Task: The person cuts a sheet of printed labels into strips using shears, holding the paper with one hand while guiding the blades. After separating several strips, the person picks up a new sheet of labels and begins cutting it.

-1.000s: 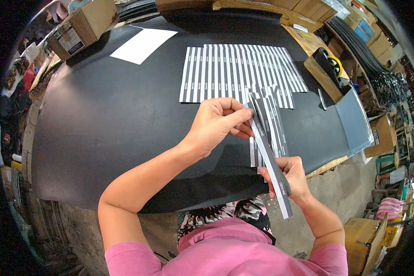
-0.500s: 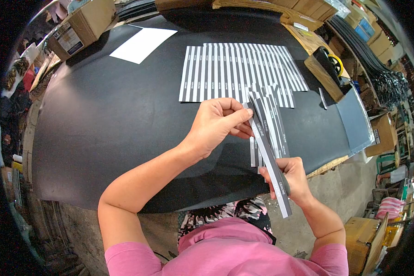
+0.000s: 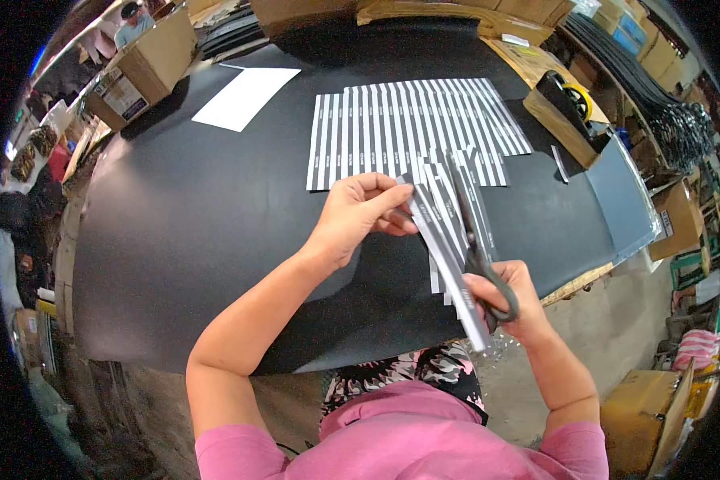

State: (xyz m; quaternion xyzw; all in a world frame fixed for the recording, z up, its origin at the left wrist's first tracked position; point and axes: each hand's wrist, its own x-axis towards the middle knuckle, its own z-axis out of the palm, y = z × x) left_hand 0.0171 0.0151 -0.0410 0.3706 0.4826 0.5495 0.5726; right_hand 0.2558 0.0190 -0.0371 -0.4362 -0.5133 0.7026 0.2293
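My left hand (image 3: 348, 220) pinches the upper end of a narrow black-and-white paper strip (image 3: 438, 244) with small print on it. The strip slants down to the right, its lower end blurred. My right hand (image 3: 520, 300) grips dark-handled scissors (image 3: 480, 264), fingers in the loops, blades pointing away from me just right of the strip. Beneath lie several loose cut strips (image 3: 476, 200) in an uneven pile. Past them, striped printed sheets (image 3: 368, 132) lie overlapped on the black table (image 3: 176, 240).
A white sheet (image 3: 244, 98) lies at the far left, near a cardboard box (image 3: 148, 68). To the right stand an open carton (image 3: 564, 124) with yellow tape (image 3: 580, 102), a grey sheet (image 3: 628, 196) and a lone strip (image 3: 560, 164). Another person (image 3: 134, 24) is at the far left.
My left hand has shifted slightly left with the strip. The scissors, mostly hidden behind the strip before, now show to its right, apart from it.
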